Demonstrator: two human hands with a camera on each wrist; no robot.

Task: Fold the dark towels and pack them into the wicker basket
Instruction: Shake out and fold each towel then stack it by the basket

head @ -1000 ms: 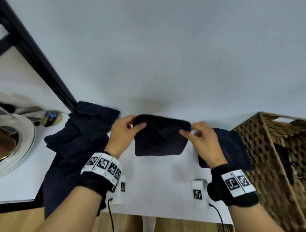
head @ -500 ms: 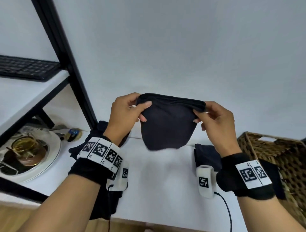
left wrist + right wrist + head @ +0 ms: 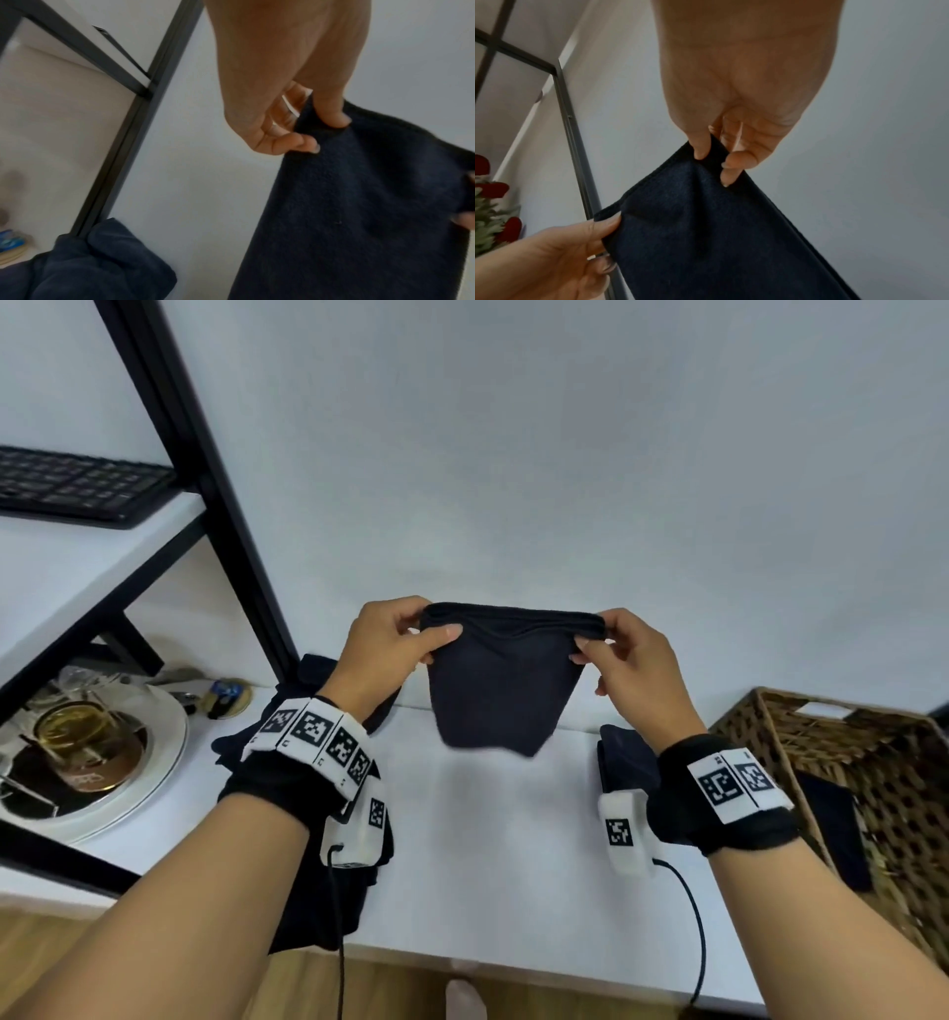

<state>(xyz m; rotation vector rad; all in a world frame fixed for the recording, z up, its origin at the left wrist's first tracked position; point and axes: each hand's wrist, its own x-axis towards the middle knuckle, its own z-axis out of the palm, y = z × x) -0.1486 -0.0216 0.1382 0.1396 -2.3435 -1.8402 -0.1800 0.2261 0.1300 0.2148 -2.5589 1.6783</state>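
A folded dark towel (image 3: 500, 680) is held up above the white table (image 3: 503, 865), pinched at its top corners by the left hand (image 3: 382, 649) and right hand (image 3: 634, 665). Unfolded dark towels (image 3: 308, 814) are heaped at the left; another (image 3: 624, 757) lies beside the wicker basket (image 3: 842, 762). A keyboard (image 3: 72, 482) is seen on the black shelf frame (image 3: 205, 469), a glass cup (image 3: 77, 737) on a round tray (image 3: 154, 788). No writing can be read.

Head view: bright, even, diffuse light, sharp throughout. A soft shadow lies on the white tabletop (image 3: 493, 819) at centre, beneath the held dark folded towel (image 3: 500, 690). Strong wide-angle bowing bends the black metal shelf post (image 3: 205, 469) at upper left. Both wrist views are dimmer, grainy and soft; the lower left corners are blurred.
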